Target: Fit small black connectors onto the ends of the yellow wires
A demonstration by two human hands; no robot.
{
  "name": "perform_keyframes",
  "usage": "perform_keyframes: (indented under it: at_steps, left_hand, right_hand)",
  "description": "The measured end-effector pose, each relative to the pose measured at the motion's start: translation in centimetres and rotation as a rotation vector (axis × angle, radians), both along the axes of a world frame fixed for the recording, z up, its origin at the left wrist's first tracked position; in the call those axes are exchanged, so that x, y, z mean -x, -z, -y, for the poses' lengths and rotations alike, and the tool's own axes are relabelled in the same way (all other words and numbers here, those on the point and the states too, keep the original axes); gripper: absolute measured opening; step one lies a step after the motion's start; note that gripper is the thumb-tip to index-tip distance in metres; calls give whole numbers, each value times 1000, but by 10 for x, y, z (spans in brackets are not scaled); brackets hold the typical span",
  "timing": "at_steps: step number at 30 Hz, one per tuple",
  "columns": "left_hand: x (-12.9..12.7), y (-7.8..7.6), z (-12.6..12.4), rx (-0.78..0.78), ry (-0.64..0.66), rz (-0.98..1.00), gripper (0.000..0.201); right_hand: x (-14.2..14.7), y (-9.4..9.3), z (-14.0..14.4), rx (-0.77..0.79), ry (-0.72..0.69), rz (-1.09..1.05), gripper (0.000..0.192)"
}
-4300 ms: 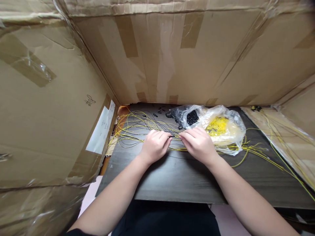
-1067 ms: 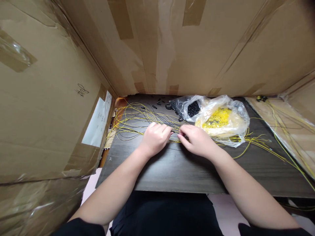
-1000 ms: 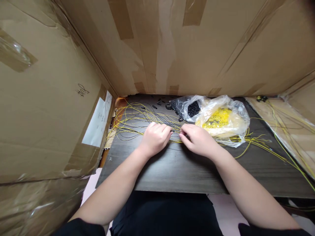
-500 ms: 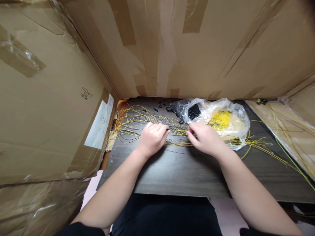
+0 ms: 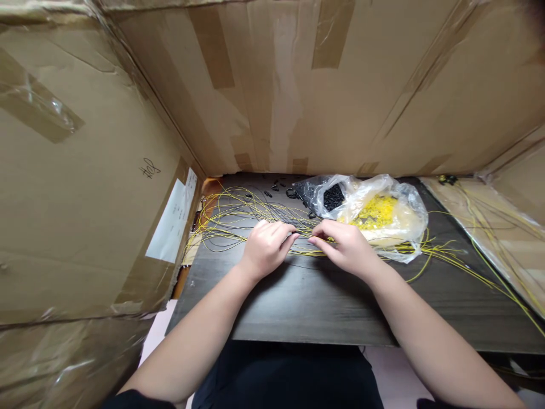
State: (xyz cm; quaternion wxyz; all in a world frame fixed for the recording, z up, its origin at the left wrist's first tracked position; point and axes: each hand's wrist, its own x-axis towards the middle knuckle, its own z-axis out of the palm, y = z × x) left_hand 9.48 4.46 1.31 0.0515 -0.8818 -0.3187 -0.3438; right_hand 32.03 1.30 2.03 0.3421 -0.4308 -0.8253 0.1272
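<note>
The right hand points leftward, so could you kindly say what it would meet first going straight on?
Likely the left hand, or the small dark piece at its fingertips; yellow wires pass close by, at unclear depth.

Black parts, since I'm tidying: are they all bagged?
No, several black parts lie loose on the table, left of the bag holding others.

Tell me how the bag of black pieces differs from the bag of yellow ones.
The black-filled bag shows black pieces; the yellow-filled bag shows yellow ones. The black-filled bag looks smaller than the yellow-filled bag. The black-filled bag lies left, the yellow-filled bag right. Both are transparent plastic and rest on the dark table.
</note>
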Motion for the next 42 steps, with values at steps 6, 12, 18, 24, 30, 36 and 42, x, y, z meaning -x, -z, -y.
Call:
perform_keyframes:
  at_steps: [6, 12, 18, 24, 30, 36, 42]
  left_hand:
    - [0, -1, 0, 12, -4, 10, 12]
    - [0, -1, 1, 10, -28, 6, 13]
    - [0, 0, 2, -6, -30, -21, 13]
    - [-2, 3, 1, 17, -21, -91, 17]
    - [-2, 4, 1, 12, -27, -105, 18]
    - [0, 0, 1, -6, -26, -90, 16]
    - [2, -4, 1, -15, -36, -68, 12]
  right_hand:
    - [2, -3, 3, -88, 9, -46, 9]
    - [2, -4, 1, -129, 75, -17, 9]
    - [4, -6, 3, -143, 97, 109, 13]
    - [4, -4, 2, -186, 104, 176, 16]
    - [5, -1, 2, -153, 55, 139, 14]
    - [2, 1, -1, -132, 19, 100, 10]
    - [-4, 1, -3, -121, 55, 106, 9]
